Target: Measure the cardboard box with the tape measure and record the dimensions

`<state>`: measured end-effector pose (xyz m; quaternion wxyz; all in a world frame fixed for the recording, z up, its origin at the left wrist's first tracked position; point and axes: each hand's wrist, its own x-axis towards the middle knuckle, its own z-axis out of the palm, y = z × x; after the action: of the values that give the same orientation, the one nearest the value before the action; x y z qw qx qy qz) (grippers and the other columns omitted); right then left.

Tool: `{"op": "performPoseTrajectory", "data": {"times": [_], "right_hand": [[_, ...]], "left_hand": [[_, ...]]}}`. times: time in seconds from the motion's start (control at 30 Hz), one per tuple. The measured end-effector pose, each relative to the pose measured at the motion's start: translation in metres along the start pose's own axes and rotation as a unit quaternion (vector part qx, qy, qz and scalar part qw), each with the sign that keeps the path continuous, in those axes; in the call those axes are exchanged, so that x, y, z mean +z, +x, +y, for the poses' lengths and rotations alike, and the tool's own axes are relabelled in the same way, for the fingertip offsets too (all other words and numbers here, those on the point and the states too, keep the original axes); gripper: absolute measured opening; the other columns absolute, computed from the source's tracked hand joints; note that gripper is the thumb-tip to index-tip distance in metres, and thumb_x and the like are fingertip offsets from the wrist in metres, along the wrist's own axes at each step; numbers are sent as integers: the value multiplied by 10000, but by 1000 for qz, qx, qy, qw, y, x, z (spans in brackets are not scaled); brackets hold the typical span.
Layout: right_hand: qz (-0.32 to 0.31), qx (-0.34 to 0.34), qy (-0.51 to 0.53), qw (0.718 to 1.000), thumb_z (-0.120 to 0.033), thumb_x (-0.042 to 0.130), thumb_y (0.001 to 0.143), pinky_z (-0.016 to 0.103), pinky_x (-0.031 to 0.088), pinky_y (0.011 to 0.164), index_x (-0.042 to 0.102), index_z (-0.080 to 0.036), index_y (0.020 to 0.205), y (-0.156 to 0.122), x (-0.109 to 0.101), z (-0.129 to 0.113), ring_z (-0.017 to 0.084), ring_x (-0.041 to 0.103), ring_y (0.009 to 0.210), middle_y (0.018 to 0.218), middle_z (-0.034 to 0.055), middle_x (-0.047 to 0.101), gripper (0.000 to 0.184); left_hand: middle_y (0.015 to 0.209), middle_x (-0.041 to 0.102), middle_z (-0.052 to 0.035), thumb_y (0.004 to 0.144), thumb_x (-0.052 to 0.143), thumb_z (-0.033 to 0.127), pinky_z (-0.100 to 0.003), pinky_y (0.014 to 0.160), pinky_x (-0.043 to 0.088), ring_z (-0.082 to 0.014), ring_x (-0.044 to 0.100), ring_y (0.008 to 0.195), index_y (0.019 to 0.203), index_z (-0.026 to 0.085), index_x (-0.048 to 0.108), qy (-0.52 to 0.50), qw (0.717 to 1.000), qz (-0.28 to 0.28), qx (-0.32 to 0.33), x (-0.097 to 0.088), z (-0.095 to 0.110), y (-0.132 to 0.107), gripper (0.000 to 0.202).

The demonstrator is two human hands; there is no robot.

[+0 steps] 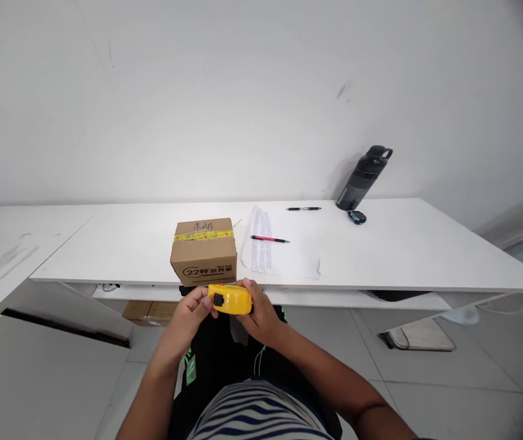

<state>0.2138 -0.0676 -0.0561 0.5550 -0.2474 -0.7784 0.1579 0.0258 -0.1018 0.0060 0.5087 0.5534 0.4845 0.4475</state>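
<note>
A yellow tape measure (236,300) with a black lock button is held between my two hands, just in front of the desk's near edge. My right hand (261,318) is closed round its right end. At its left end, the fingers of my left hand (193,311) pinch near the black button; whether they grip the case or the blade's tip is too small to tell. Just beyond the tape measure, a cardboard box (204,249) with yellow tape and handwriting on top stands at the desk's front edge.
On the white desk (403,256), printed paper sheets (289,260) lie right of the box with a red pen (270,239) on them. Behind are a black pen (304,209), a dark bottle (362,180) and a small dark round object (357,217). Cardboard (151,312) shows below.
</note>
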Motion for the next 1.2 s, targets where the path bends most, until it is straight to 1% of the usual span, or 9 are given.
{"op": "performPoseTrajectory", "data": {"times": [0.1, 0.2, 0.3, 0.43, 0.53, 0.67, 0.77, 0.9, 1.2], "right_hand": [[-23, -134, -126, 983, -249, 454, 951, 337, 527, 705, 230, -356, 1473, 15, -17, 8, 206, 610, 878, 1075, 74, 596, 578], [-14, -181, -146, 973, -223, 475, 938, 299, 519, 664, 344, -332, 1401, 30, -32, 12, 181, 610, 802, 1028, 59, 609, 493], [19, -89, -95, 991, -283, 540, 925, 279, 519, 591, 428, -282, 1368, 46, -51, 26, 176, 614, 725, 973, 65, 642, 456], [129, 90, -8, 987, -376, 613, 902, 291, 550, 636, 338, -257, 1475, 69, -79, 64, 180, 657, 792, 1065, 94, 671, 646], [120, 192, 13, 974, -455, 600, 902, 357, 567, 775, 422, -252, 1454, 84, -89, 88, 187, 666, 877, 1172, 100, 671, 615], [63, 238, -3, 969, -507, 616, 870, 377, 566, 782, 518, -247, 1407, 93, -74, 94, 154, 626, 755, 1184, 82, 686, 605], [41, 233, -16, 971, -511, 594, 882, 351, 555, 717, 528, -235, 1408, 94, -54, 85, 141, 593, 675, 1113, 78, 705, 598], [60, 222, -47, 972, -510, 552, 906, 332, 537, 705, 534, -230, 1407, 93, -43, 75, 143, 591, 670, 1126, 84, 706, 574], [61, 227, -78, 969, -542, 558, 890, 343, 537, 738, 507, -255, 1428, 85, -52, 78, 174, 635, 725, 1099, 83, 720, 612]], "left_hand": [[644, 528, 28, 680, 752, 632, -221, 577, 353, -102, 447, 587, 753, 173, 570, -27, 998, -5, -55, -12, 8, 2, 498], [575, 450, 55, 647, 792, 586, -209, 542, 289, -79, 375, 545, 644, 177, 487, -24, 998, 11, -52, -26, 19, 9, 510], [561, 459, 44, 698, 761, 549, -229, 587, 352, -91, 396, 560, 614, 176, 503, -37, 995, 93, 2, -54, 33, 24, 462], [525, 345, 73, 696, 755, 499, -243, 592, 391, -90, 358, 520, 596, 190, 484, -95, 966, 235, 43, -103, 46, 50, 423], [533, 316, 86, 656, 766, 502, -235, 550, 357, -85, 336, 503, 609, 196, 461, -86, 968, 236, -8, -121, 43, 70, 434], [634, 499, 38, 709, 690, 579, -243, 590, 382, -120, 475, 600, 730, 181, 557, -4, 984, 164, -73, -109, 25, 90, 421], [892, 611, -17, 735, 660, 582, -254, 660, 420, -167, 576, 809, 920, 189, 585, 0, 979, 198, -56, -90, 17, 100, 440], [952, 602, -19, 694, 709, 552, -240, 640, 410, -167, 581, 829, 1018, 201, 549, -23, 968, 242, -58, -83, 15, 104, 504], [849, 625, -16, 682, 704, 576, -239, 618, 390, -155, 554, 759, 854, 171, 621, 12, 974, 221, -43, -90, 12, 94, 448]]}}
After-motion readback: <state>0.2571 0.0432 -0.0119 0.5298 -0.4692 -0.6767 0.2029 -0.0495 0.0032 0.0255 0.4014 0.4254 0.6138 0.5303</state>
